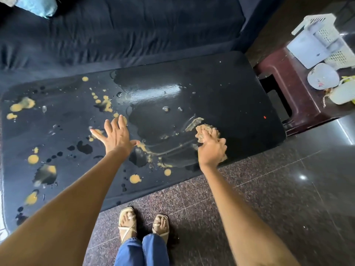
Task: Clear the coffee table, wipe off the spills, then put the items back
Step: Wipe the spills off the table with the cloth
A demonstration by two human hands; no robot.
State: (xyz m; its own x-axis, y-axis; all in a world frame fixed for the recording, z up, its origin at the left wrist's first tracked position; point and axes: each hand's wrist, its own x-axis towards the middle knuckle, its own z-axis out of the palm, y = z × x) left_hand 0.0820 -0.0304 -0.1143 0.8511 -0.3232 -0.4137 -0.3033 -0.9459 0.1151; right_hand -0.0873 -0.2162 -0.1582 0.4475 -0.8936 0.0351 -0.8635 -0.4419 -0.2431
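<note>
— Nearest the lens? Strappy sandals on speckled stone floor.
— And the hands? Left hand splayed flat on the glossy black coffee table; right hand clutches a crumpled, stained cloth near the front edge, amid yellow spills.
</note>
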